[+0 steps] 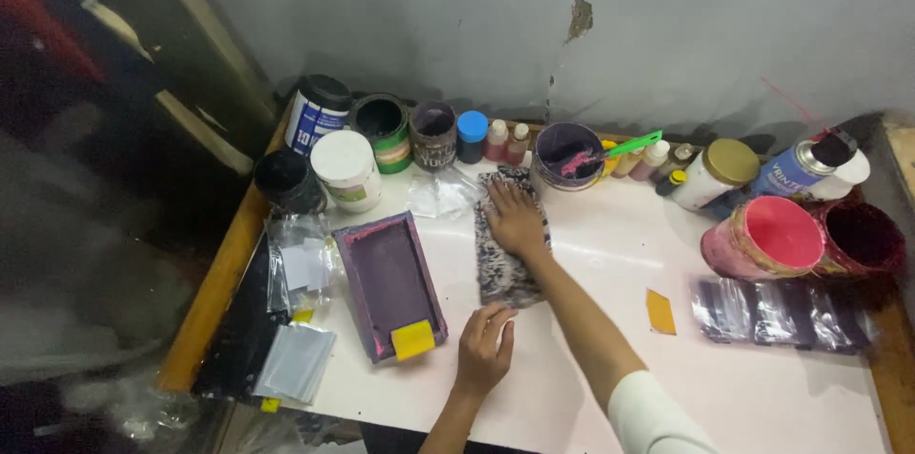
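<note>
A purple-and-black stained cloth point(503, 268) lies on the white tabletop point(610, 254). My right hand point(515, 219) rests flat on the cloth's upper part, palm down and fingers stretched toward the wall. My left hand point(484, 347) sits on the table just below the cloth, fingers curled, with the fingertips at the cloth's lower edge. Whether they pinch the cloth is unclear. Left of the hands lies a purple rectangular tray point(386, 281) with a small yellow card point(413, 340) on its near end.
Paint jars and small bottles line the wall, among them a purple tub point(564, 151) holding a green spatula point(633, 144). A pink tub point(770, 237), a dark red tub point(863, 237) and a spray can point(805, 168) stand right. Foil packets point(777, 313) and plastic bags point(300, 268) lie nearby.
</note>
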